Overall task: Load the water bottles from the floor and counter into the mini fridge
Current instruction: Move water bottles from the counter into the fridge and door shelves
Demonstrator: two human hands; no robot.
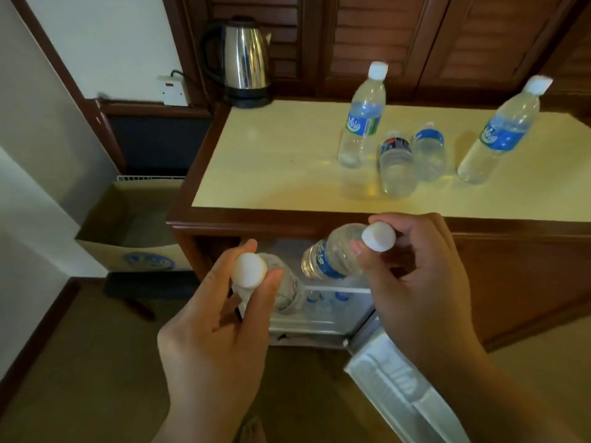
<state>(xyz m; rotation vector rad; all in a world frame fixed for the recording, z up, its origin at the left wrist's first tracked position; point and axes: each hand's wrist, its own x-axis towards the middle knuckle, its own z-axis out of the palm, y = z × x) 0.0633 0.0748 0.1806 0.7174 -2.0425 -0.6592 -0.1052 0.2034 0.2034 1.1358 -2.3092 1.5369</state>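
Note:
My left hand [220, 318] pinches the white-capped neck of a clear water bottle [287, 289] whose base points into the open mini fridge [319, 321]. My right hand [415, 279] grips another bottle [332, 257] by its cap end, tilted with its base toward the fridge opening. Blue-capped bottles [323, 298] show dimly inside on a shelf. On the cream counter [271, 161] stand several more bottles: a tall one [361, 119], two short ones [396, 164] [428, 151] and a tall one at the right [499, 135].
The fridge door [399, 391] hangs open to the lower right. A steel kettle [240, 62] stands at the counter's back left. An open cardboard box [134, 231] sits on the floor to the left. Wooden louvred doors [415, 36] rise behind the counter.

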